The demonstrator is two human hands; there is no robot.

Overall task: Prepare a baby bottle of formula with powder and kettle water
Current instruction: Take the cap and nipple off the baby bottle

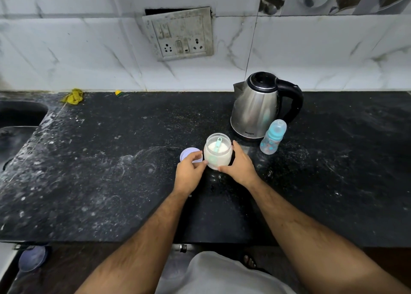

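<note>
A clear jar of white powder (219, 155) stands open on the black counter (111, 171), with a teal scoop (217, 145) stuck in the powder. My right hand (239, 166) is curled round the jar's right side. My left hand (190, 171) holds the lilac lid (186, 154) just left of the jar, fingertips near the jar's wall. Behind and to the right stands a steel kettle (255, 109) with a black handle. A capped baby bottle (272, 138) with a teal collar stands upright in front of the kettle, to its right.
A sink (17, 115) is cut into the counter at far left. A yellow cloth (73, 96) and a small yellow scrap (118, 93) lie by the back wall. A dusty socket plate (180, 35) hangs on the tiled wall. The counter's front edge runs near my body.
</note>
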